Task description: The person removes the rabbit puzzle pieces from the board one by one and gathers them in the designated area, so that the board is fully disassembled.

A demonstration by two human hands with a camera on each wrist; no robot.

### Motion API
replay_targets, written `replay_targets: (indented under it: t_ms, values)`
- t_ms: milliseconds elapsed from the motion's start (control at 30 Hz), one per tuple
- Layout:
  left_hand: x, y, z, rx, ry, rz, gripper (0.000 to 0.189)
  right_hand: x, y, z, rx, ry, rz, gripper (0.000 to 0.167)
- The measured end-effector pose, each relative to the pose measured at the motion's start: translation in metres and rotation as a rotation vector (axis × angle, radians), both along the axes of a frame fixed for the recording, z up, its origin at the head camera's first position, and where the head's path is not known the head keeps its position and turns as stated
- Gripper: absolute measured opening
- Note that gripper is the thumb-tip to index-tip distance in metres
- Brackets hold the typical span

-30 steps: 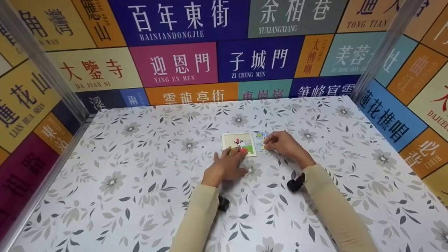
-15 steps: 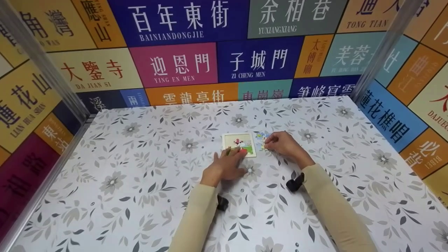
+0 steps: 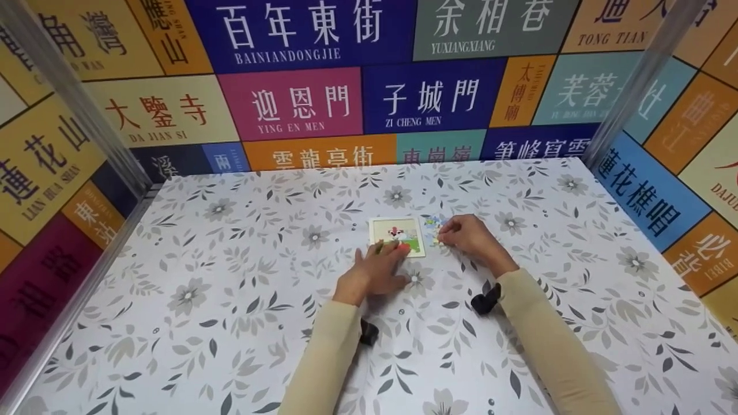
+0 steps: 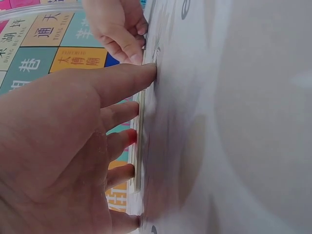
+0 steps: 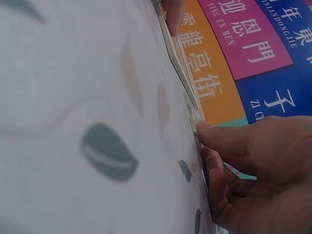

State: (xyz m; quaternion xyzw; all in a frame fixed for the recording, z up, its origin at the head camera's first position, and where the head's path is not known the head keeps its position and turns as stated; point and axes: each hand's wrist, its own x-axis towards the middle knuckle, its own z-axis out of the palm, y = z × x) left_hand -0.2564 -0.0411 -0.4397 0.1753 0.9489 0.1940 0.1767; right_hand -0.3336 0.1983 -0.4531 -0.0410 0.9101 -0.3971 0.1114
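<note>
Two hands (image 3: 375, 272) (image 3: 474, 237), two beige sleeves (image 3: 323, 357) (image 3: 550, 340), two black devices (image 3: 369, 332) (image 3: 486, 300), one framed picture (image 3: 395, 231)

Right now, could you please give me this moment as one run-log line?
left hand: rests on framed puzzle | right hand: at loose pieces, grip unclear | surface: floral cloth

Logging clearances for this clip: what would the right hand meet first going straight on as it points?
Likely the pieces just ahead of the right hand, then the frame; whether hand and pieces touch is unclear.
</note>
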Motion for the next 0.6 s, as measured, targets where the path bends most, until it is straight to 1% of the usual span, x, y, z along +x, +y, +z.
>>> replay_targets:
  t_ms: [333, 467, 600]
  values:
    - [0.001, 0.001, 0.0, -0.001, -0.01, 0.011, 0.069, -0.001, -0.003, -0.002, -0.002, -0.019, -0.049, 0.018]
    - [0.002, 0.0, 0.001, -0.001, -0.002, -0.004, 0.067, -0.001, -0.003, 0.003, -0.019, -0.046, -0.052, 0.022]
    - [0.002, 0.0, 0.002, -0.012, 0.0, -0.004, 0.067, 0.0, -0.005, 0.012, -0.034, -0.063, -0.06, 0.027]
